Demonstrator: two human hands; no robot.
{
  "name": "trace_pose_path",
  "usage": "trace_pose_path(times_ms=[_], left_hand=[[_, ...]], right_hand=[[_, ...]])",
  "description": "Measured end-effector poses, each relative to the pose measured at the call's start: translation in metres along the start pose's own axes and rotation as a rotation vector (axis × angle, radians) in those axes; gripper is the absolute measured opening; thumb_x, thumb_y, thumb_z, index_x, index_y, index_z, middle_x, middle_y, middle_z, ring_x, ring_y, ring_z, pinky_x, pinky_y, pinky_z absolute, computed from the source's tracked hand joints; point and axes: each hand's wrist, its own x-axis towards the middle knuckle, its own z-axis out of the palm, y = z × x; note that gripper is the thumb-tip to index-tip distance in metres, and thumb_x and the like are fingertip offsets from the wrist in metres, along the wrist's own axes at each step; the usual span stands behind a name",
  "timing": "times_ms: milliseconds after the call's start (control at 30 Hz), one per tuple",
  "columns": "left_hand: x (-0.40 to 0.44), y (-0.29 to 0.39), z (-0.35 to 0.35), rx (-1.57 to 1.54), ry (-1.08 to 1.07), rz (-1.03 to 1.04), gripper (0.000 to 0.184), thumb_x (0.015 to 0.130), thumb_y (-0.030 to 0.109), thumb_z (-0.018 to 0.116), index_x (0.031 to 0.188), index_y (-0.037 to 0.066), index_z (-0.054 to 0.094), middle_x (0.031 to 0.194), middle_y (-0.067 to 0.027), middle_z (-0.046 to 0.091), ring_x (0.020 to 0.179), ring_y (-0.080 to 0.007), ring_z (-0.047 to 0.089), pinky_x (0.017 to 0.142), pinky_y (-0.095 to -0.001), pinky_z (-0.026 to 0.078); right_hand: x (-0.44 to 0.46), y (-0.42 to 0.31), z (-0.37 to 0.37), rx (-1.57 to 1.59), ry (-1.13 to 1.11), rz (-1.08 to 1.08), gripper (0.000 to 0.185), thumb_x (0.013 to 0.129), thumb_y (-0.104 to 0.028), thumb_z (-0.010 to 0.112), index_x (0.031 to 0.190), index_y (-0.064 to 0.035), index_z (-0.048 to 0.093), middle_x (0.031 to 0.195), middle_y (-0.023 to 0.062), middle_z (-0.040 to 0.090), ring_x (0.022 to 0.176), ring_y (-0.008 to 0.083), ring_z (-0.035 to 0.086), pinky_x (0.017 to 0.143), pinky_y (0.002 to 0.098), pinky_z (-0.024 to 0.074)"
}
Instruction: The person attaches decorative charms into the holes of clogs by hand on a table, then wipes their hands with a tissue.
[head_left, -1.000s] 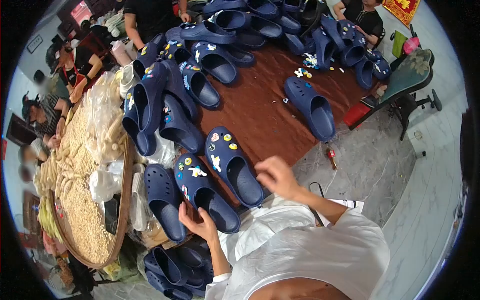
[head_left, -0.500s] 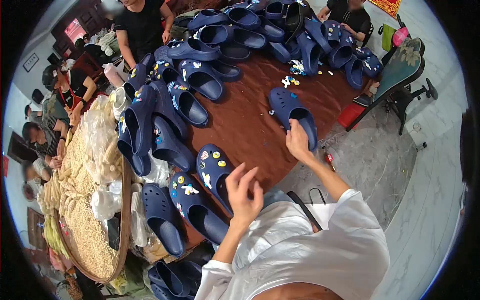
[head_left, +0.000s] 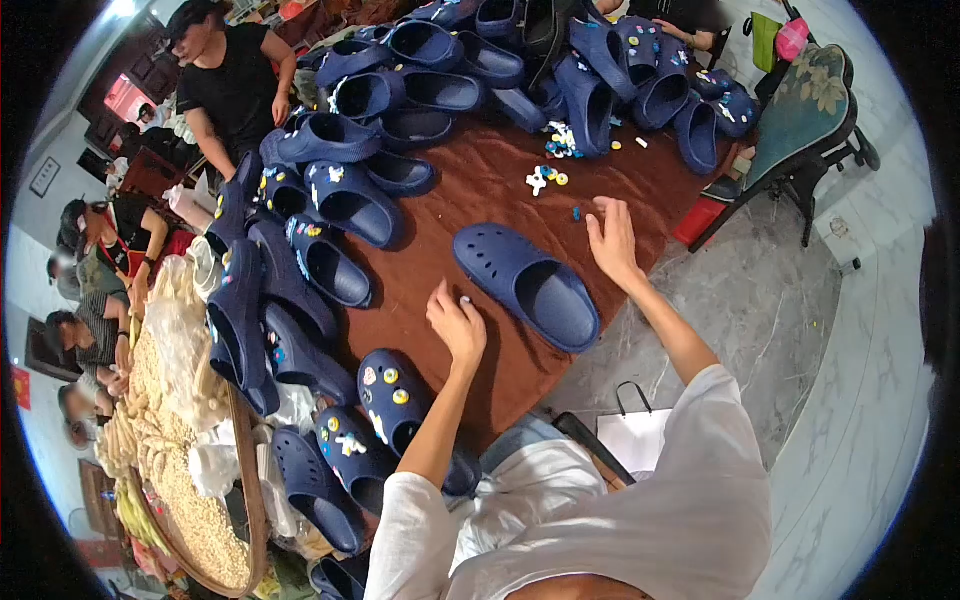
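A navy clog point(head_left: 525, 285) with bare ventilation holes lies on the brown cloth between my hands, its toe pointing up and left. My left hand point(head_left: 459, 322) hovers just left of it, fingers loosely bent and apart, holding nothing visible. To the clog's upper right is my right hand point(head_left: 613, 242), thumb and fingers apart, not touching the shoe. A small blue charm point(head_left: 576, 213) sits beside the right fingers. Farther up are white and yellow charms point(head_left: 545, 179) and a heap of mixed charms point(head_left: 562, 142). A clog with charms in its holes point(head_left: 392, 398) stands below my left hand.
Many navy clogs point(head_left: 352, 200) crowd the left and far sides of the brown-covered table point(head_left: 430, 240). At left stands a round tray of pale kernels point(head_left: 195, 510) with people around it. A green chair point(head_left: 800, 120) is at right; a white bag point(head_left: 635, 440) is below.
My right hand has let go of the clog, which now lies farther left and nearer me, without visible charms. My left hand has moved up beside it. The whole view has shifted.
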Motion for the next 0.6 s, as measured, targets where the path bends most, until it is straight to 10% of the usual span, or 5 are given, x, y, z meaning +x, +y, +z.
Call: trace_pose_path(times_ms=[200,600], left_hand=[[-0.003,0.017,0.004,0.333,-0.137,0.058,0.049,0.091,0.020,0.055,0.135,0.000,0.049,0.136,-0.0244,0.046,0.130,-0.0412,0.039,0.108,-0.0521,0.029],[0.003,0.020,0.005,0.396,-0.247,0.018,0.050,0.093,0.022,0.052,0.138,0.001,0.047,0.137,-0.0248,0.043,0.132,-0.0418,0.037,0.110,-0.0528,0.025]], right_hand=[[0.068,0.080,0.054,-0.322,0.031,0.216,0.090,0.075,-0.046,0.078,0.137,0.0049,0.037,0.120,0.0246,0.049,0.111,0.0422,0.050,0.093,0.0509,0.0433],[0.116,0.178,0.103,-0.110,0.408,0.318,0.061,0.083,-0.036,0.072,0.126,0.0012,0.050,0.111,0.0186,0.063,0.103,0.0387,0.058,0.088,0.0509,0.0424]])
